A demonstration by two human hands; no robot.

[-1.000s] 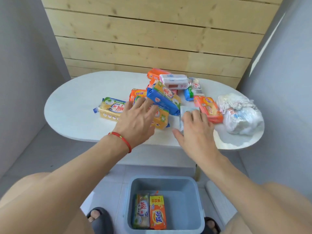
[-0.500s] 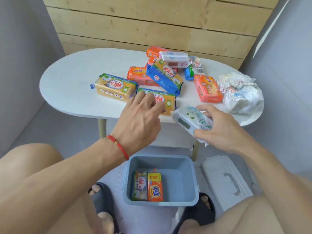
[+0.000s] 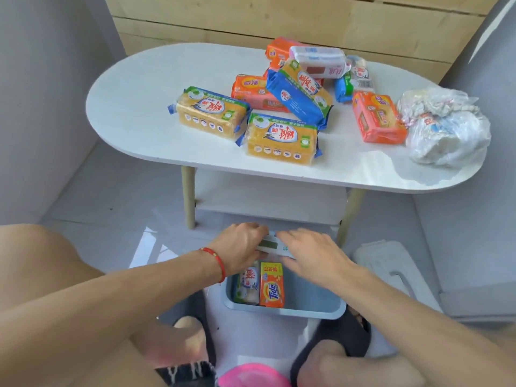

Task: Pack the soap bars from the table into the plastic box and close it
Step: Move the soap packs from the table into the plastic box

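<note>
A grey-blue plastic box [image 3: 307, 310] stands open on the floor between my feet. Two wrapped bars lie inside it at the left: a yellow-green one [image 3: 247, 286] and an orange Tide bar [image 3: 272, 289]. My left hand [image 3: 240, 247] and my right hand [image 3: 310, 252] both hold a white-and-green soap bar [image 3: 272, 244] over the far end of the box. Several more bars lie on the white table [image 3: 139, 107], among them two yellow ones [image 3: 212, 113] [image 3: 282, 139], a blue-edged one [image 3: 300, 93] and an orange one [image 3: 377, 118].
The box's white lid [image 3: 391, 272] lies on the floor right of the box. A crumpled white plastic bag [image 3: 444, 127] sits at the table's right end. A lower shelf [image 3: 265, 196] runs under the tabletop. A pink object [image 3: 251, 375] shows at the bottom edge.
My right hand lifted the white-and-green bar off the table and carried it down to the box. My left hand left the table and joined it on the bar. The view tilted down.
</note>
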